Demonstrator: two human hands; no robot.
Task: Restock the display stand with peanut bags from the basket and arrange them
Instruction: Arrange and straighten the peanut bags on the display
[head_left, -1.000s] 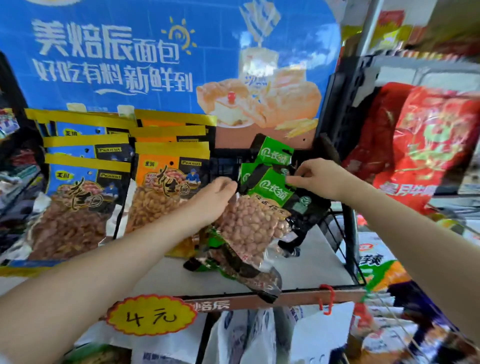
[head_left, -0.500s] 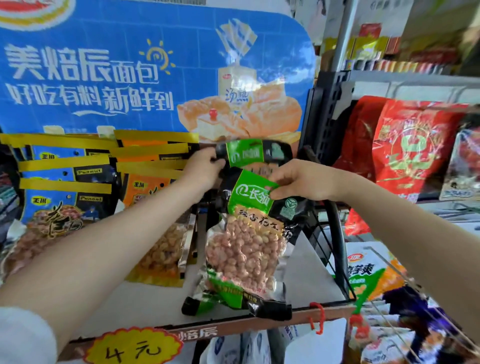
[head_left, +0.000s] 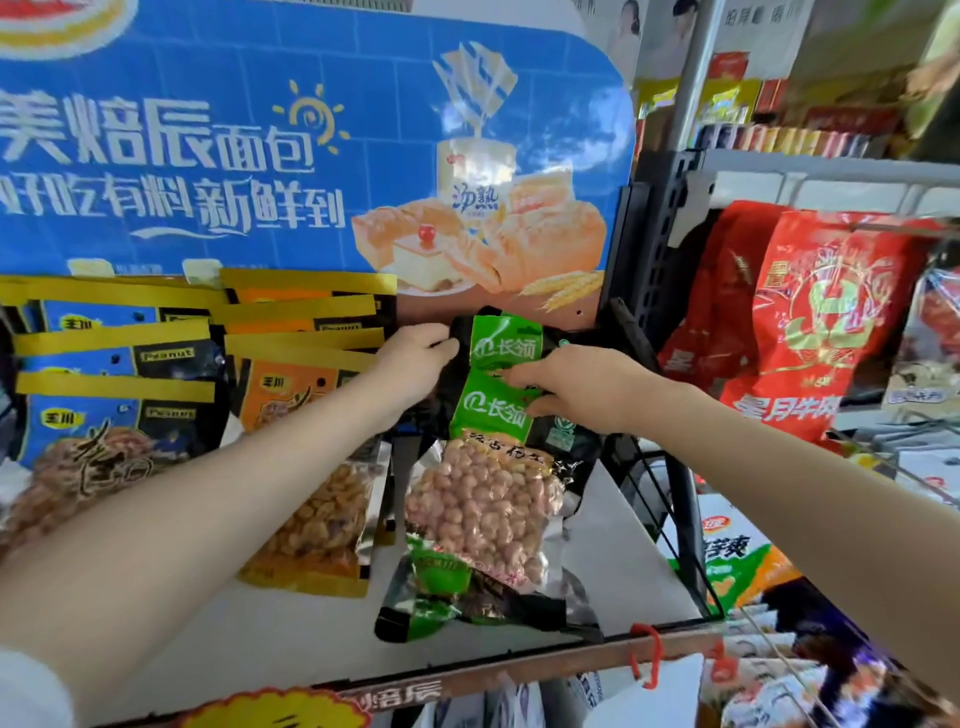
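Observation:
Two green-and-black peanut bags stand on the display stand's white shelf (head_left: 613, 566), one behind the other. My left hand (head_left: 410, 358) pinches the top left corner of the rear green bag (head_left: 506, 343). My right hand (head_left: 576, 387) grips the top edge of the front green bag (head_left: 488, 499), whose clear window shows pink peanuts. The front bag's bottom rests on the shelf, with a further green bag (head_left: 441, 603) lying flat beneath it. The basket is out of view.
Rows of blue peanut bags (head_left: 104, 415) and orange peanut bags (head_left: 311, 519) stand to the left. A blue bread poster (head_left: 260, 156) backs the stand. Red snack bags (head_left: 810, 322) hang on the right rack. A black metal frame (head_left: 675, 519) borders the shelf's right side.
Both hands lifted the green bags from leaning to upright against the poster. My left hand moved from the front bag's side up to the rear bag's top corner.

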